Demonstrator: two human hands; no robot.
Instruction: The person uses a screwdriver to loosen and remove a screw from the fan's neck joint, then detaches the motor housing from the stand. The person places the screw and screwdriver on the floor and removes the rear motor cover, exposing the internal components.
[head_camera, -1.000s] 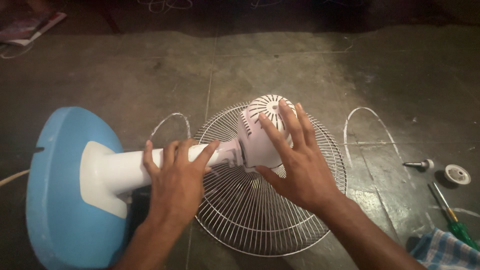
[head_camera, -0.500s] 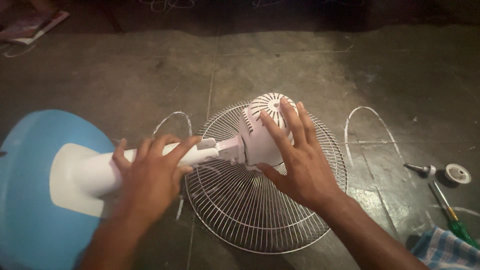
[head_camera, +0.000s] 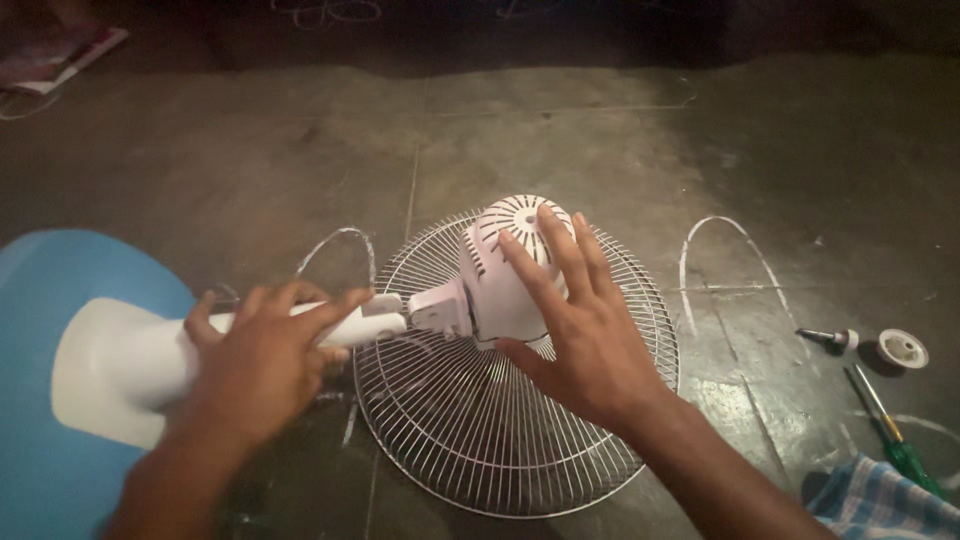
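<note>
The blue fan base (head_camera: 40, 400) has slid further toward 9 o'clock than half a second ago and now runs off the picture's edge, and the white stand tube (head_camera: 150, 355) has drawn back from the motor neck. The left hand (head_camera: 255, 360) has travelled with it, its fingers (head_camera: 330, 305) curled narrow around the tube. The right hand (head_camera: 575, 335) has hardly shifted: its fingers (head_camera: 555, 245) lie spread wide and flat on the white motor housing (head_camera: 500, 270), which sits at the picture's centre on the wire fan guard (head_camera: 480, 430).

The guard lies flat on the dark tiled floor (head_camera: 250, 160), with chalk loops drawn at its 10 and 2 o'clock. At 3 o'clock, well apart from the guard, lie a white round cap (head_camera: 903, 348), a small spindle piece (head_camera: 828, 338) and, below them, a green-handled screwdriver (head_camera: 890, 435). A blue checked cloth (head_camera: 885, 505) fills the 5 o'clock corner.

From 10 to 2 o'clock the floor stretches bare to the dark far edge.
</note>
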